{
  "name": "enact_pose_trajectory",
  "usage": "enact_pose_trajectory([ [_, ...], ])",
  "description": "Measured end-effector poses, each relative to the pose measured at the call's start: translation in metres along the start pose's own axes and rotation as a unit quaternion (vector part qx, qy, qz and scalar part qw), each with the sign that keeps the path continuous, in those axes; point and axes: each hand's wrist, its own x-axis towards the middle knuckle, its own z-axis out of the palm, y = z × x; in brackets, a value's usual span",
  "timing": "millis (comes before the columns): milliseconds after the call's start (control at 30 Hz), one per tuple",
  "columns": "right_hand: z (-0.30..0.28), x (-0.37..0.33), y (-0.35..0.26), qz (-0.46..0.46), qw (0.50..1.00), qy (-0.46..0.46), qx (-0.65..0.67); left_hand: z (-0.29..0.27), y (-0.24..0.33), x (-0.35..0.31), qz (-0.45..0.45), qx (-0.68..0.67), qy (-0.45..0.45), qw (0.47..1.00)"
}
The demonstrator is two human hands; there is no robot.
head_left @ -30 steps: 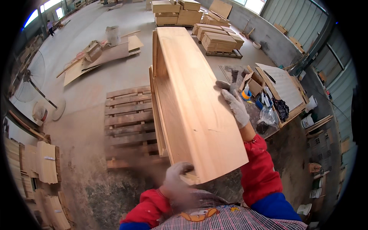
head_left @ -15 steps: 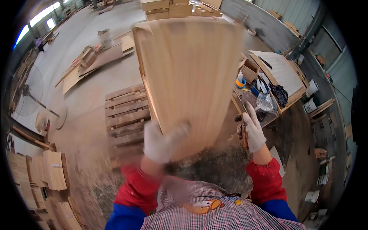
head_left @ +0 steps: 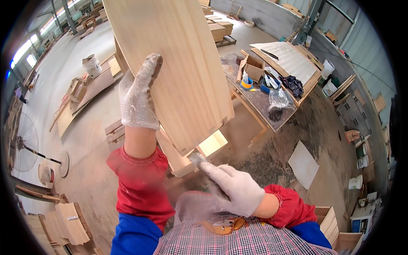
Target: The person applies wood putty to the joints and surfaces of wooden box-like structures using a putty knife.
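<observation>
A large pale wooden panel [head_left: 182,72], with joint marks along its lower edge, stands tilted in front of me. It seems to be one side of a box, as more wood [head_left: 185,168] and a brightly lit inner face [head_left: 213,143] show below it. My left hand [head_left: 140,95], in a whitish glove, grips the panel's left edge, thumb flat on its face and fingers hidden behind. At the panel's lower corner is my gloved right hand [head_left: 236,189], its fingers closed and forefinger reaching to the edge. Whatever lies in its grip cannot be made out.
To the right, a worktable [head_left: 282,121] carries a cardboard box [head_left: 253,68], a blue tray [head_left: 267,83], a plastic bag [head_left: 279,98] and a glue bottle [head_left: 245,78]. A slatted pallet [head_left: 114,131] lies behind my left arm. A standing fan [head_left: 25,144] and stacked boards [head_left: 73,223] are left.
The wooden panel has tilted and shifted up and left. My left hand has risen along its edge, and my right hand has come from the right to the lower corner.
</observation>
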Motion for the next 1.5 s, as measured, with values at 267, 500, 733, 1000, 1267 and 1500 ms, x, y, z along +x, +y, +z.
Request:
enact_pose_trajectory([
  [267, -0.001, 0.015, -0.029, 0.012, 0.999, 0.002, -0.041, 0.001, 0.003, 0.002, -0.005, 0.000, -0.003, 1.000],
  [500, -0.004, 0.015, -0.033, 0.014, 0.996, -0.031, -0.077, -0.001, 0.003, 0.004, -0.004, 0.002, -0.011, 1.000],
  [733, -0.001, 0.015, -0.027, 0.011, 0.996, -0.043, -0.083, 0.002, 0.004, 0.006, -0.008, 0.000, 0.003, 1.000],
  [1000, 0.005, 0.013, -0.016, 0.010, 0.999, 0.000, -0.049, 0.001, 0.002, 0.007, -0.012, 0.025, 0.006, 1.000],
  [1267, 0.005, 0.014, -0.009, -0.010, 0.999, 0.037, -0.002, 0.002, 0.003, 0.005, -0.008, -0.016, 0.003, 1.000],
  [1500, 0.013, 0.011, 0.002, -0.025, 0.997, 0.068, 0.005, 0.001, 0.004, 0.003, -0.006, -0.024, 0.006, 1.000],
])
